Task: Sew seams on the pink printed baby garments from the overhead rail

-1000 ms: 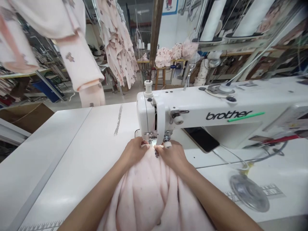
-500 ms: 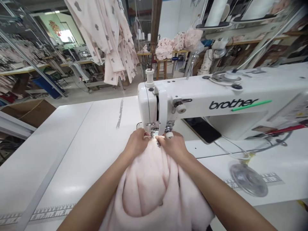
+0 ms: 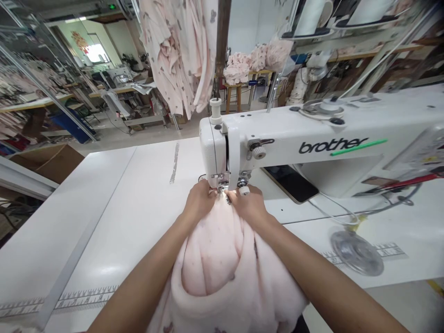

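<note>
A pale pink fleece garment [image 3: 215, 259] with small dark motifs lies bunched from the sewing machine's needle down over the table's front edge. My left hand [image 3: 201, 199] grips the cloth just left of the presser foot [image 3: 221, 187], thumb and fingers pressed together. On the other side of the foot, my right hand [image 3: 249, 201] pinches the same cloth, its fingers partly behind the tension knob. The white sewing machine [image 3: 277, 143] stands over both hands, and its small lamp lights the cloth at the needle.
Under the machine's arm lies a phone [image 3: 291, 184] with a white cable. A clear round plastic dish [image 3: 357, 253] sits at the right on the white table [image 3: 145, 194]. Pink garments [image 3: 176, 55] hang beyond the machine, and a cardboard box [image 3: 52, 162] is at the left.
Both hands and the cloth have shifted slightly forward toward the needle, still gripping. The garments hanging in the background have swung to the right.
</note>
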A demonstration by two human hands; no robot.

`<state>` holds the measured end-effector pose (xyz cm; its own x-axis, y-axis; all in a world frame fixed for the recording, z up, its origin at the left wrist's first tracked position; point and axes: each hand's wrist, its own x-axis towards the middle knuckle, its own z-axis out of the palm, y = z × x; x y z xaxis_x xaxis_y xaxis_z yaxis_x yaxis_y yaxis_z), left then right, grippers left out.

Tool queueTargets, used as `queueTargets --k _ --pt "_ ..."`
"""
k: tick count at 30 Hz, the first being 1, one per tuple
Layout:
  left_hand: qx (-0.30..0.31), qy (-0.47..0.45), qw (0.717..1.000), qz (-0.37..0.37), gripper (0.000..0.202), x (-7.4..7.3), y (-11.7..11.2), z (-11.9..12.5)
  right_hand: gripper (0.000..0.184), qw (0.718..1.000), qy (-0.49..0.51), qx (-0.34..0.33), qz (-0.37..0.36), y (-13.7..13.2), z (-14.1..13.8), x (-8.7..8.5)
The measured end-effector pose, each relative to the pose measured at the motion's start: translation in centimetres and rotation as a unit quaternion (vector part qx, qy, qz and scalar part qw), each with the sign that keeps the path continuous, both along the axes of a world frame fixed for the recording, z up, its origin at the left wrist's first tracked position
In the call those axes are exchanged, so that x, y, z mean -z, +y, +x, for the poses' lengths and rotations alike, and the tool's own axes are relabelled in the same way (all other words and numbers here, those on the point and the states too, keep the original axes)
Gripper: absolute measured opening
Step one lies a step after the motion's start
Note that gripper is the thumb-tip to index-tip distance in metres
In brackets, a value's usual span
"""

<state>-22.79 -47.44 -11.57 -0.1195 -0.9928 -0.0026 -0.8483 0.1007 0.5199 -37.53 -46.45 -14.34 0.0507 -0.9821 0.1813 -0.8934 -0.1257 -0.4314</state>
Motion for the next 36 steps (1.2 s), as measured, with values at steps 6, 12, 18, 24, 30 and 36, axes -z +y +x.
queueTargets --k 6,12,18,24,30,36 --pt "0.011 0.006 1.000 -0.016 0.016 -0.2 0.3 0.1 0.019 0.999 -0.032 0.006 -0.005 0.1 -0.1 0.0" --pt "0.058 0.035 0.997 -0.031 0.017 -0.4 0.5 1.0 0.034 0.990 -0.115 -0.082 -0.017 1.5 -2.1 -0.4" --pt "0.057 0.052 0.997 -0.032 0.021 0.0 0.3 1.1 0.038 0.984 -0.157 -0.076 -0.023 1.4 -2.5 -0.5" --pt "0.051 0.058 0.997 -0.019 0.017 0.2 0.3 1.1 0.035 0.981 -0.180 -0.071 -0.011 1.4 -2.1 -0.8" --pt "0.035 0.052 0.998 -0.010 0.013 0.3 0.3 1.0 0.034 0.975 -0.203 -0.093 0.008 1.7 -2.4 -1.0" --pt "0.034 0.057 0.998 -0.009 0.014 0.4 0.4 1.1 0.016 0.975 -0.200 -0.092 0.018 1.2 -1.8 -0.2"
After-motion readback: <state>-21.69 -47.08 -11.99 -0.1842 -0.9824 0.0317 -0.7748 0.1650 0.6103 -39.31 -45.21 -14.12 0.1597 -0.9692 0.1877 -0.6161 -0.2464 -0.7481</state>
